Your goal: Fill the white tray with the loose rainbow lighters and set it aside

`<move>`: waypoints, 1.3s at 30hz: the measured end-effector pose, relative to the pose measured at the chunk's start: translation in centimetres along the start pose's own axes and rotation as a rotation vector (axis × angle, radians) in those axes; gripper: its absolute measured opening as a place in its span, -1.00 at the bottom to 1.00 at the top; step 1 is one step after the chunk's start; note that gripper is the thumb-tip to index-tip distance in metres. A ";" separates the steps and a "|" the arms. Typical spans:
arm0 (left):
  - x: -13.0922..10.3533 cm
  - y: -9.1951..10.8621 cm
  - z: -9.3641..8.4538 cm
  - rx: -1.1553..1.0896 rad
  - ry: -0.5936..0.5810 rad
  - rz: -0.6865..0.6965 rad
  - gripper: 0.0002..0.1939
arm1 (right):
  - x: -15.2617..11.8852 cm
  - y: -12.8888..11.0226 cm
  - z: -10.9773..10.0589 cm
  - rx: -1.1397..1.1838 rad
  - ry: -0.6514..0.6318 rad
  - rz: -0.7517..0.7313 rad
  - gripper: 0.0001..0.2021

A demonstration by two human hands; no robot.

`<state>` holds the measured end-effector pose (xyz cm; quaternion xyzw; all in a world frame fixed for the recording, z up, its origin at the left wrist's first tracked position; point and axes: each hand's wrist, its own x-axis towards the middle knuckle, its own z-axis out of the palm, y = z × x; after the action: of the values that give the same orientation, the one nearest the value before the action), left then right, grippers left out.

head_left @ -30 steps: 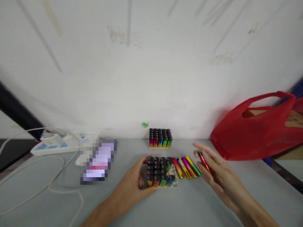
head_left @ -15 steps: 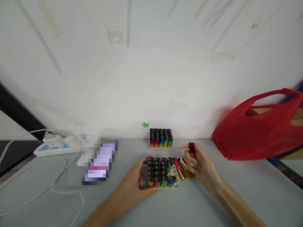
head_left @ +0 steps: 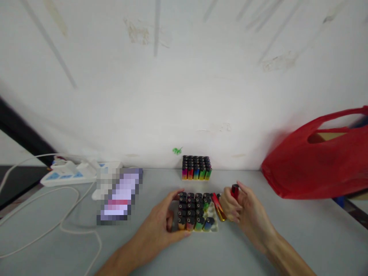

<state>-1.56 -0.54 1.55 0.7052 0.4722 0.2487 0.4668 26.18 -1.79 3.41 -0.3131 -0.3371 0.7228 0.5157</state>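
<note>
My left hand (head_left: pixel 161 218) is closed around the left side of a pale tray (head_left: pixel 214 227), thumb at the front and fingers at the back. Rows of upright lighters (head_left: pixel 191 212) with black tops and coloured bodies stand in it. Several sockets at the tray's right side hold nothing. Just right of the tray, my right hand (head_left: pixel 241 205) is closed on a red lighter (head_left: pixel 235 191), its lower part hidden by the fingers. Loose red-and-gold lighters (head_left: pixel 219 207) lie on the table between tray and right hand, partly covered by that hand.
A second block of upright lighters (head_left: pixel 196 168) stands against the wall. To the left are a phone-like blurred screen (head_left: pixel 122 195), a white power strip (head_left: pixel 71 174) and loose white cables (head_left: pixel 77 203). A red bag (head_left: pixel 313 165) stands at the right edge.
My right hand has curled its fingers further around the red lighter and turned, coming slightly lower over the loose lighters. My left hand stays on the tray. The view has shifted slightly.
</note>
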 end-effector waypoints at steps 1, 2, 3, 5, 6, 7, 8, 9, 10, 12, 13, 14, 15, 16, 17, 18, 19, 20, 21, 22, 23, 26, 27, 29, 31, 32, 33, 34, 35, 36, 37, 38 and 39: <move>0.0 0.0 0.0 -0.001 0.001 0.000 0.02 | 0.0 0.2 0.0 0.011 -0.028 0.008 -0.38; 0.0 0.0 0.0 0.001 0.003 0.000 0.02 | 0.0 0.5 0.1 0.020 -0.045 0.019 -0.39; 0.0 0.0 0.0 0.005 0.004 -0.001 0.02 | 0.0 0.7 0.1 0.027 -0.057 0.029 -0.41; -0.1 0.0 0.1 0.011 0.010 -0.001 0.00 | 0.0 1.3 0.2 0.037 -0.063 0.043 -0.43; -0.1 0.0 0.1 0.010 0.011 0.001 0.00 | 0.0 1.5 0.2 0.038 -0.058 0.049 -0.43; -0.1 0.0 0.1 0.010 0.015 0.003 -0.01 | 0.1 1.6 0.2 0.035 -0.047 0.055 -0.43; 0.0 0.0 0.1 0.014 0.017 0.004 0.00 | 0.1 1.7 0.2 0.032 -0.038 0.057 -0.42; 0.0 0.1 0.1 0.020 0.017 0.004 0.00 | 0.1 1.7 0.2 0.025 -0.033 0.057 -0.41; 0.0 0.1 0.2 0.025 0.016 0.005 0.00 | 0.2 1.7 0.3 0.018 -0.026 0.054 -0.40; 0.1 0.1 0.2 0.035 0.007 0.007 0.00 | 0.1 1.6 0.4 0.007 -0.028 0.048 -0.40; 0.1 0.2 0.1 0.036 0.003 0.009 -0.01 | 0.1 1.6 0.5 0.004 -0.033 0.042 -0.40; 0.1 0.2 0.1 0.035 0.000 0.012 -0.01 | 0.0 1.5 0.6 0.002 -0.034 0.037 -0.40; 0.0 0.2 0.1 0.035 0.002 0.014 -0.01 | -0.1 1.5 0.7 0.000 -0.035 0.035 -0.39; 0.0 0.3 0.1 0.034 0.002 0.015 0.00 | -0.1 1.6 0.8 -0.003 -0.035 0.038 -0.38; 0.0 0.3 0.1 0.033 -0.001 0.014 0.00 | -0.2 1.6 0.9 -0.010 -0.031 0.045 -0.38; -0.1 0.3 0.1 0.031 -0.002 0.013 0.01 | -0.2 1.6 1.0 -0.022 -0.019 0.055 -0.37; -0.1 0.4 0.1 0.029 0.000 0.014 0.01 | -0.2 1.7 1.0 -0.037 -0.002 0.066 -0.36; -0.1 0.4 0.1 0.026 0.005 0.017 0.00 | -0.2 1.7 1.1 -0.054 0.016 0.076 -0.34; -0.1 0.4 0.1 0.025 0.012 0.023 0.00 | -0.2 1.8 1.0 -0.072 0.032 0.085 -0.33; -0.1 0.4 0.2 0.024 0.021 0.030 -0.01 | -0.2 1.9 1.0 -0.085 0.045 0.091 -0.32; -0.1 0.4 0.2 0.025 0.028 0.036 -0.02 | -0.1 1.9 0.9 -0.091 0.053 0.096 -0.32; -0.1 0.3 0.2 0.035 0.033 0.034 -0.01 | 0.1 2.2 0.6 -0.096 0.065 0.089 -0.34; -0.1 0.3 0.2 0.037 0.030 0.032 -0.01 | 0.1 2.3 0.5 -0.097 0.073 0.073 -0.35; -0.1 0.2 0.1 0.041 0.024 0.033 0.00 | 0.2 2.4 0.3 -0.106 0.098 0.032 -0.37; -0.1 0.1 0.1 0.043 0.017 0.038 0.01 | 0.3 2.5 0.2 -0.122 0.124 -0.004 -0.39; -0.1 0.1 0.1 0.044 0.015 0.040 0.00 | 0.2 2.5 0.2 -0.131 0.135 -0.015 -0.40; -0.1 0.0 0.1 0.045 0.012 0.040 0.00 | 0.2 2.6 0.3 -0.142 0.143 -0.018 -0.40; -0.1 -0.1 0.2 0.045 0.010 0.038 0.00 | 0.1 2.6 0.3 -0.150 0.146 -0.018 -0.41; -0.1 -0.1 0.2 0.045 0.012 0.036 -0.01 | 0.1 2.6 0.3 -0.156 0.148 -0.016 -0.42; -0.1 -0.2 0.2 0.045 0.016 0.034 -0.01 | 0.1 2.6 0.4 -0.159 0.148 -0.013 -0.42; -0.1 -0.2 0.2 0.044 0.021 0.034 -0.01 | 0.1 2.7 0.4 -0.161 0.147 -0.009 -0.42; -0.1 -0.2 0.2 0.044 0.026 0.034 -0.01 | 0.1 2.7 0.4 -0.162 0.141 -0.004 -0.41; -0.1 -0.2 0.3 0.044 0.028 0.035 -0.01 | 0.1 2.8 0.5 -0.163 0.136 0.000 -0.38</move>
<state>-1.47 -0.70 1.25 0.7198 0.4717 0.2564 0.4402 24.29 -2.41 1.43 -0.4026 -0.3590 0.6700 0.5101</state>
